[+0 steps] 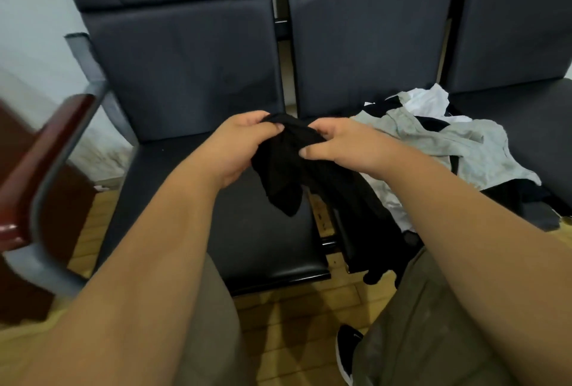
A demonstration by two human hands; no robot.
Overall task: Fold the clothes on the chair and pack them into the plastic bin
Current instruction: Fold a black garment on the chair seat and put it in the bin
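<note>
A black garment (286, 162) hangs bunched between my two hands above the left black chair seat (253, 240). My left hand (241, 144) grips its upper left edge with curled fingers. My right hand (337, 144) pinches the upper right edge, thumb pointing left. The cloth trails down to the right over the seat gap. A heap of clothes, with a grey garment (458, 144) and a white one (424, 99) on top, lies on the middle seat to the right. No plastic bin is in view.
A row of dark padded chairs (365, 45) faces me. A red-brown wooden armrest (40, 162) on a grey metal frame stands at the left. Wooden floor (294, 323) shows below, with my knees and a black shoe (346, 351).
</note>
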